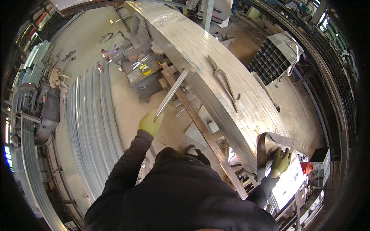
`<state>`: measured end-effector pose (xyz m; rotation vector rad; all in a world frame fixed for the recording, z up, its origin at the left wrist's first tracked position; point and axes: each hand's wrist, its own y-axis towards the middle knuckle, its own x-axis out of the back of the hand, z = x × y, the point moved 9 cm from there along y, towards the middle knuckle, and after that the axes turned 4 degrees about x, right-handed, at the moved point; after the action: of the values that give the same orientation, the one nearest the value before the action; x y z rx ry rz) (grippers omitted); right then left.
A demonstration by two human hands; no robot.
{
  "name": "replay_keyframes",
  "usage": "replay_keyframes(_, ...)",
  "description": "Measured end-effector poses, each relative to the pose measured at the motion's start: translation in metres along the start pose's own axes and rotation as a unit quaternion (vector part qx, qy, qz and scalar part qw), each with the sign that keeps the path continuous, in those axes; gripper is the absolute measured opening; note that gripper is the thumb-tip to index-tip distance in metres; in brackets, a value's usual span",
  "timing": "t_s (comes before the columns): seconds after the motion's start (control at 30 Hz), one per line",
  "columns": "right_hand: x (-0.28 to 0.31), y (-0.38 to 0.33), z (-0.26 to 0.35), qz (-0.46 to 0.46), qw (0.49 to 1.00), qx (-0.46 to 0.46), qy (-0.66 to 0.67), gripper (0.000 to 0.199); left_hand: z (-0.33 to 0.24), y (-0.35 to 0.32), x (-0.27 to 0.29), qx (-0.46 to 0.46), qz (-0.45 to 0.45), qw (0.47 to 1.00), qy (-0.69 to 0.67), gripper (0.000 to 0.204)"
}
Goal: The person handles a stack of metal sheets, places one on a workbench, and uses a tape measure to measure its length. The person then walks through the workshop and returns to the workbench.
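Observation:
My left hand (151, 122), in a yellow-green glove, is closed round the lower end of a long metal bar (172, 93). The bar slants up to the right, and its short bent end is at the near edge of a stack of long metal profiles (200, 44). At the right end of the stack is my gloved right hand (282, 162), its fingers curled at a dark flat strap (278, 138) that bends in a loop; its grip is partly hidden. Farther up the stack lies a pair of long-handled tongs (223, 82).
A rusty bar (204, 133) runs below the stack. Beyond it, a small workbench (143, 75) carries a yellow tape measure (145, 69). Long grey profiles (92, 123) lie on the left. Square tubes (269, 57) are bundled at the right, and a red object (307, 167) stands near my right hand.

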<state>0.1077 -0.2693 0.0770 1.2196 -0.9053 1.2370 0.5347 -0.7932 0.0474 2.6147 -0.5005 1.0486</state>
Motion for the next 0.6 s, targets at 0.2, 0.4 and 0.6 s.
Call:
replay_keyframes(0.2,-0.007,-0.021,0.004,-0.044,0.998,0.017,0.051,0.07,-0.034,0.106,-0.046,-0.058,0.055,0.989,0.121,0.031)
replay_keyframes(0.4,-0.02,-0.019,-0.007,-0.015,0.997,-0.03,0.063,0.069,-0.039,0.183,-0.079,-0.093,0.081,0.984,0.13,0.033)
replay_keyframes(0.6,-0.047,-0.001,-0.026,-0.038,0.994,-0.07,0.075,0.063,-0.046,0.245,-0.1,-0.119,0.218,0.958,0.147,0.047)
